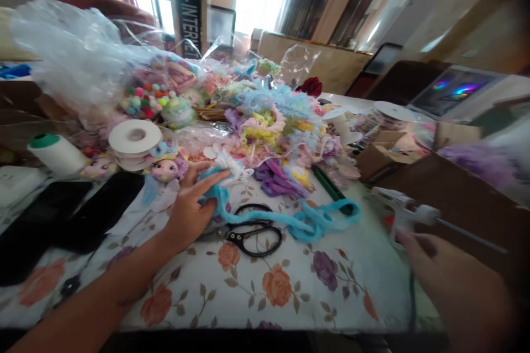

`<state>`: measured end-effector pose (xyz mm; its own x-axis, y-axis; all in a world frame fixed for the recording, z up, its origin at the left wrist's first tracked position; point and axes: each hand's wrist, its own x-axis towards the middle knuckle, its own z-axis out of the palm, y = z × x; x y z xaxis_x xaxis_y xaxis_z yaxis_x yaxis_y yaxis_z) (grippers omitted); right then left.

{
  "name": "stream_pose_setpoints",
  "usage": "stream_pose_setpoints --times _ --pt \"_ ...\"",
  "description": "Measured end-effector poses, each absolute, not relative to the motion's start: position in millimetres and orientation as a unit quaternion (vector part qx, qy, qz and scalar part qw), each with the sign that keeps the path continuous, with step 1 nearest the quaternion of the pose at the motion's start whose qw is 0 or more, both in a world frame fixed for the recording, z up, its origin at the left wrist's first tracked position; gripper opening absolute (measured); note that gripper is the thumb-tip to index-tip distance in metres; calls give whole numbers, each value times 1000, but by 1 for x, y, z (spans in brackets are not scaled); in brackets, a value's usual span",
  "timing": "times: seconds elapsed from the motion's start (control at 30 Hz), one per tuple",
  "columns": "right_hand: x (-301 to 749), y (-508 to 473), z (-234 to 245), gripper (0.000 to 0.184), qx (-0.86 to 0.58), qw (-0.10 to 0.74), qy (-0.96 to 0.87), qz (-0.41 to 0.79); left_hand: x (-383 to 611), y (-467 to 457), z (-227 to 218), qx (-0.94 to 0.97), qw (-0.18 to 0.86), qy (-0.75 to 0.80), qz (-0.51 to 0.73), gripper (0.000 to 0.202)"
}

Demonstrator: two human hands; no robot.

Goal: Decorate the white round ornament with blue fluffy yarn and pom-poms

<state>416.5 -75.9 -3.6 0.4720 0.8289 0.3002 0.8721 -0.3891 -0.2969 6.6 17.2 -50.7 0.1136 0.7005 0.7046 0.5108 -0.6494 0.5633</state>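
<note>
My left hand (192, 204) is closed around a bunch of light-blue fuzzy yarn (252, 215), with a white fluffy piece (232, 164) at its fingertips. From this hand the yarn trails right across the table and ends in a loose tangle. Black-handled scissors (254, 240) lie beneath the strand, their blades partly hidden by my left hand. At the right, my right hand (447, 270) grips a white hot glue gun (408, 209). A glue stick juts from its back end, and its nozzle points left. Motion blurs this hand somewhat.
A flowered tablecloth (277, 287) covers the table. Behind lies a heap of pastel trims (273, 99), near a white ribbon spool (134, 138) and a thread cone (58, 154). Two dark phone-like slabs (103, 212) lie left. A cardboard box (447, 204) stands right, near a dark green stick (329, 183).
</note>
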Motion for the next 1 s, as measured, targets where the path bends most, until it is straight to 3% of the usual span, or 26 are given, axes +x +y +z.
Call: stream_pose_setpoints --times 0.13,0.23,0.53,0.63,0.83,1.0 --pt "306 -63 9 27 -656 335 -674 44 5 16 -49 755 37 400 519 61" --pt "229 -37 6 19 -534 367 -745 156 3 17 -47 763 -6 399 509 59" --pt "155 -11 -24 32 -470 479 -630 390 -3 20 -48 777 -33 406 480 53" --pt "159 -13 -31 24 -473 490 -659 320 -1 19 -48 782 -44 407 470 50" --pt "175 -10 -32 17 -432 438 -785 -67 2 18 -49 791 -48 390 468 42" --pt "178 -10 -29 13 -399 433 -787 -184 3 15 -50 807 -54 375 453 38"
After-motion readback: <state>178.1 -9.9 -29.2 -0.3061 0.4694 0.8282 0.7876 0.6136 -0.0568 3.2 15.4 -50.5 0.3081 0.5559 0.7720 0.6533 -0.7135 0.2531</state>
